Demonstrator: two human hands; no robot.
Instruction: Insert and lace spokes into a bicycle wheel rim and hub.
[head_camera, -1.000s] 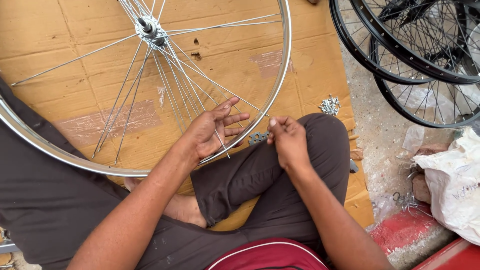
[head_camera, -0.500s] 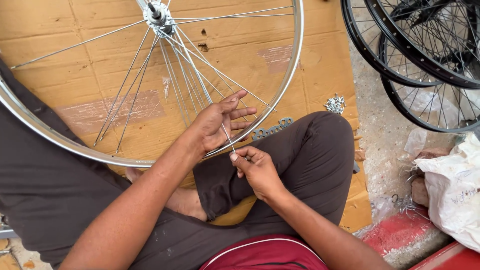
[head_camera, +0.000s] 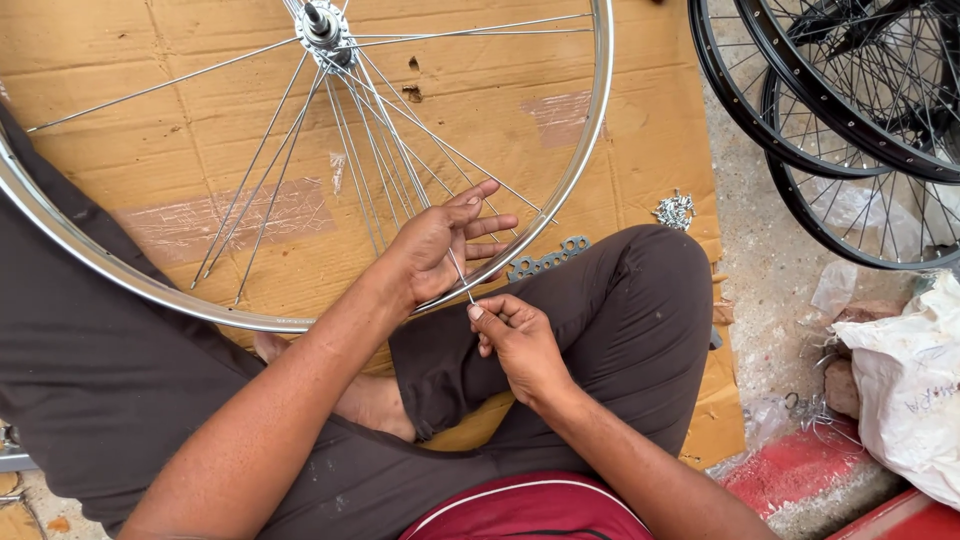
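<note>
Spoke (head_camera: 462, 272), thin and silvery, runs from the right hand (head_camera: 520, 345) up under the left hand (head_camera: 440, 245) toward the hub (head_camera: 322, 25). The right hand pinches its near end between thumb and fingertips, just over the person's bent knee. The left hand is spread wide, fingers splayed across the fan of spokes, steadying them against the silver rim (head_camera: 560, 215), which it touches near its lower edge.

A wire like this looks light and springy: stiff along its length but easy to bend sideways, and likely slippery in bare fingers. The best hold is probably right at the tip, as it is held now, with the other hand bracing the middle.

The wheel lies tilted across the person's lap, in dark trousers, over a sheet of cardboard (head_camera: 640, 130). A flat perforated metal tool (head_camera: 545, 262) rests beside the rim on the cardboard. Farther off, a small heap of shiny nipples (head_camera: 675, 210) sits near the cardboard's edge. Beyond, black wheels (head_camera: 830, 120) lean together, and a white sack (head_camera: 910, 385) lies at the right.
</note>
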